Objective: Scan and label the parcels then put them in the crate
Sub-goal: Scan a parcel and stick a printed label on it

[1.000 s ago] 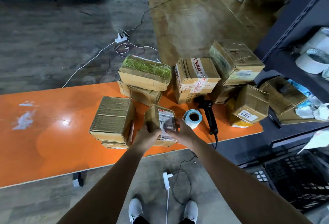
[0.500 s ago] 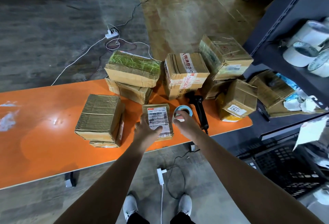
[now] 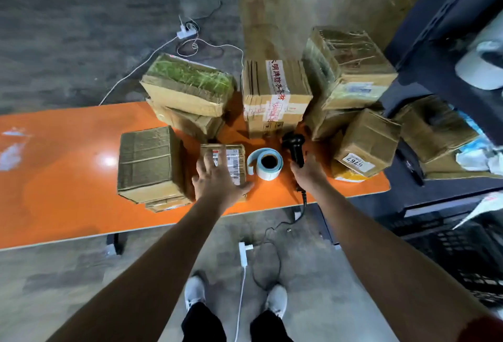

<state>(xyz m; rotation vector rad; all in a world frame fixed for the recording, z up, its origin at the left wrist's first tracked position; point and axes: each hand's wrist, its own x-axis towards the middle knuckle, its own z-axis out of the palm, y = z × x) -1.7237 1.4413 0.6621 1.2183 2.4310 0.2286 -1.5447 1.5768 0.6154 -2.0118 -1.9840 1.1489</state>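
Left hand (image 3: 217,178) is flat over the small brown cardboard parcel with a white printed shipping label (image 3: 231,156), at the near edge of the glossy orange bench (image 3: 68,178). Its fingers (image 3: 209,162) are straight and spread, released, gripping nothing. They cover the parcel's near and 9 o'clock part. Can't tell if the palm presses down or just hovers. Label faces up with its barcode strip bare at 3 o'clock of the hand, likely kept clear for scanning. The hand probably steadies the box.

Right hand (image 3: 306,174) has its fingers (image 3: 299,169) clenched round the handle of the black handheld barcode scanner (image 3: 293,144). Scanner head points to 12 o'clock, away from the parcel, and its cable trails off the bench edge at 6 o'clock. Scanner sits at 3 o'clock of the parcel. The light-blue roll of blank labels (image 3: 265,163) lies on its side between them, just beside the parcel, handy for labelling.

Step in hand is probably picking up the scanner to read this label. Scan not done yet, judging by where the head points.

A large plain cardboard box (image 3: 148,162) is at 9 o'clock of the parcel, close by. More taped cardboard boxes (image 3: 275,96) are piled from 11 to 2 o'clock. The black plastic lattice crate (image 3: 468,254) sits below the bench at 4 o'clock, well apart from both hands.
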